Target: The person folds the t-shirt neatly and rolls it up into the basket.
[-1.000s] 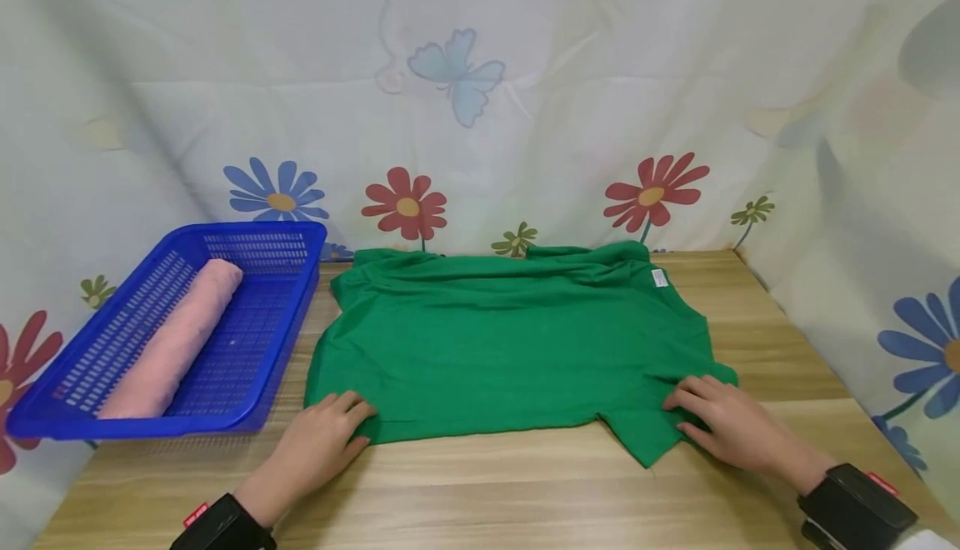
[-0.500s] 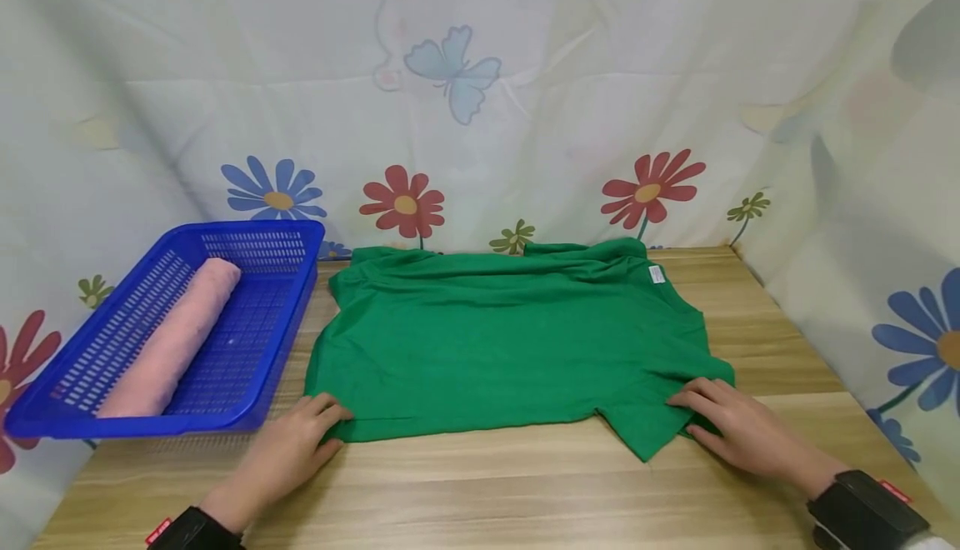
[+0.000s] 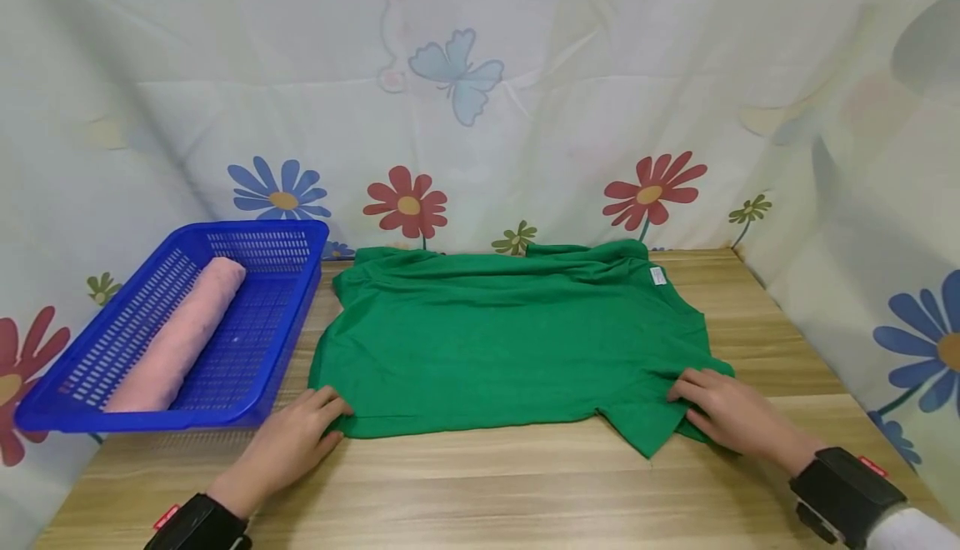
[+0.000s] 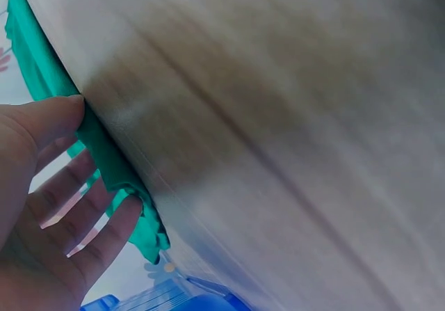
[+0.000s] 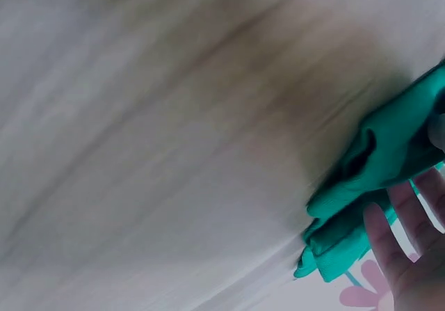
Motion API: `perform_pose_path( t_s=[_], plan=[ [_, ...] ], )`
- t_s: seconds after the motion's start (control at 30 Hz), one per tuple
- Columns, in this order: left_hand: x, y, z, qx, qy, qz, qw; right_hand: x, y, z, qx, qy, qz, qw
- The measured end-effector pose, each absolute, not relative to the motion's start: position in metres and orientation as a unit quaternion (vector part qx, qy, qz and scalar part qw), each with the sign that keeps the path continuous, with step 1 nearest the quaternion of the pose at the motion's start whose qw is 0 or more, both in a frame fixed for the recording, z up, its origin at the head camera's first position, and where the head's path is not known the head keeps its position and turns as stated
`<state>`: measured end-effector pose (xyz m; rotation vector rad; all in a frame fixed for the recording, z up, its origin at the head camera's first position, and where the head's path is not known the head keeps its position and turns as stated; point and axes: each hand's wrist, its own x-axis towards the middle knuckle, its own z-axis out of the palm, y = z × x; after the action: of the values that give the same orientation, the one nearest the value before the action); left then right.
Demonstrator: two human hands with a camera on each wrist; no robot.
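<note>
A green T-shirt (image 3: 510,350) lies spread on the wooden table, its upper part bunched along the far side and a short sleeve sticking out at the near right. My left hand (image 3: 296,433) rests on the shirt's near left corner. In the left wrist view, the fingers of the left hand (image 4: 42,255) lie loosely extended over the cloth, with the thumb at its edge. My right hand (image 3: 723,408) touches the shirt beside the sleeve. In the right wrist view, the right hand (image 5: 421,273) has fairly straight fingers against the green fabric; its thumb is mostly cut off.
To the left stands a blue plastic basket (image 3: 251,342) with a rolled pink cloth (image 3: 176,337) in it. A flower-printed curtain (image 3: 540,117) encloses the back and sides of the table (image 3: 480,500). A small white label (image 3: 657,276) shows on the shirt.
My left hand has slid left to the shirt's near corner. The right hand has shifted only slightly beside the sleeve, and the shirt lies almost as before.
</note>
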<state>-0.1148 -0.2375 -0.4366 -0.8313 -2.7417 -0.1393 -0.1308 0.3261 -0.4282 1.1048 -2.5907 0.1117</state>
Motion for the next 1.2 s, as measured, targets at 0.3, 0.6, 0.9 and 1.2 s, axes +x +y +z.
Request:
perform_pose_path(
  t_s=[0.3, 0.6, 0.9, 1.2],
  plan=[
    [-0.118, -0.237, -0.436, -0.280, -0.949, -0.040, 0.141, -0.134, 0.340, -0.434, 0.366, -0.918, 0.030, 0.149],
    [-0.120, -0.236, -0.434, -0.282, -0.947, -0.041, 0.145, -0.135, 0.358, -0.435, 0.361, -0.917, 0.035, 0.166],
    [-0.121, -0.240, -0.433, -0.286, -0.944, -0.050, 0.154, -0.143, 0.369, -0.429, 0.327, -0.932, 0.024, 0.156],
    [-0.120, -0.237, -0.432, -0.293, -0.942, -0.048, 0.155, -0.143, 0.360, -0.428, 0.372, -0.913, 0.038, 0.161]
  ],
)
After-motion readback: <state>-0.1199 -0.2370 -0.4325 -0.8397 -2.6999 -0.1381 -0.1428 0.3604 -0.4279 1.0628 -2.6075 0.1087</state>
